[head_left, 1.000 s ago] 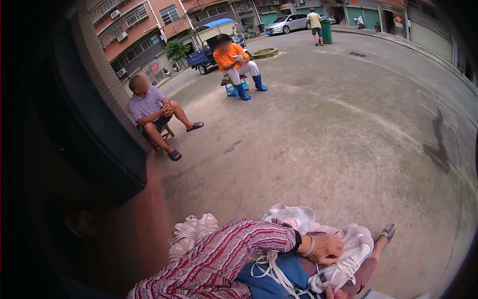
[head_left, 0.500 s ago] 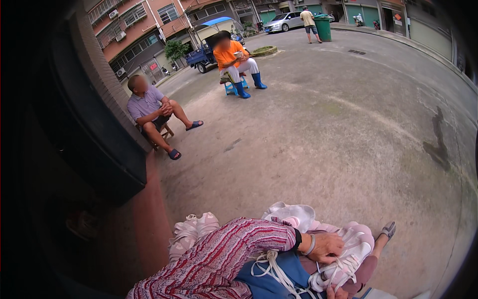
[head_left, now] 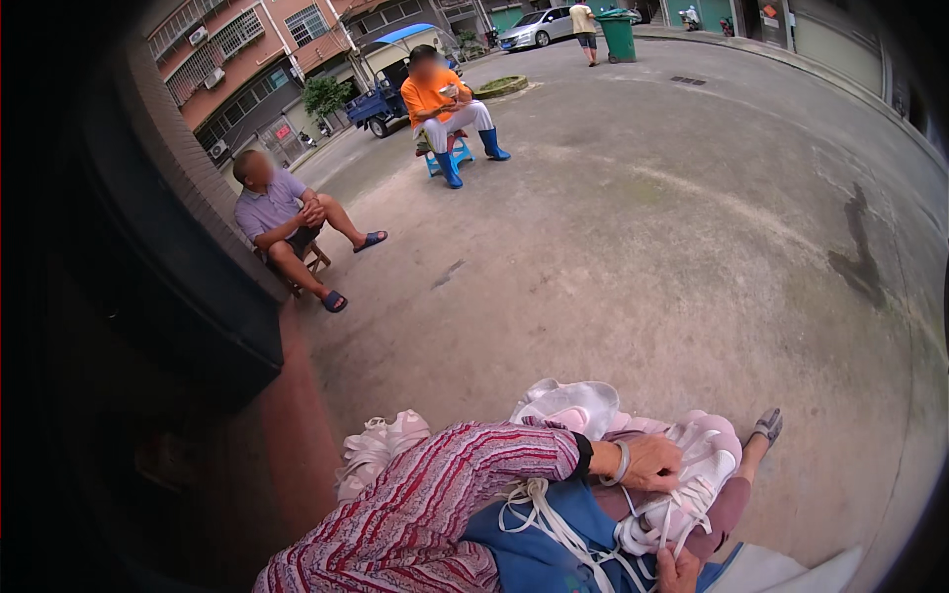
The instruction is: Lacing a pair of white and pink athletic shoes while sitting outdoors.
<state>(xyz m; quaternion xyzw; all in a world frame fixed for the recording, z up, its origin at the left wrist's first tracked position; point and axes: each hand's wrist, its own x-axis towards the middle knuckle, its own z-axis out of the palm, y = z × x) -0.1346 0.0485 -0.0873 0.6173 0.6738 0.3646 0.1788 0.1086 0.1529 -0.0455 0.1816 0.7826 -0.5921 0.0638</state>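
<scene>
A pale pink and white sneaker (head_left: 704,472) rests on my lap, with white laces threaded through its front. My left hand (head_left: 647,463), wearing a bracelet and a dark wristband, curls over the sneaker with its fingers pinched on a white shoelace (head_left: 668,512). Below it, at the lower edge, my right hand (head_left: 677,570) pinches the lace near the shoe's eyelets; part of this hand is cut off. A bundle of loose white laces (head_left: 544,522) lies over the blue apron (head_left: 494,529) on my lap.
More pink and white shoes (head_left: 381,450) lie left of my arm, and another pale shoe (head_left: 573,403) sits beyond it. Two people sit on low stools ahead, one in orange (head_left: 430,94), one in purple (head_left: 272,208). A person stands by a green bin (head_left: 619,38). A dark door (head_left: 188,267) borders the left.
The view has shifted slightly, so the surroundings sit a little higher and further left. My right hand has come further into view at the lace; my left hand stays on the sneaker.
</scene>
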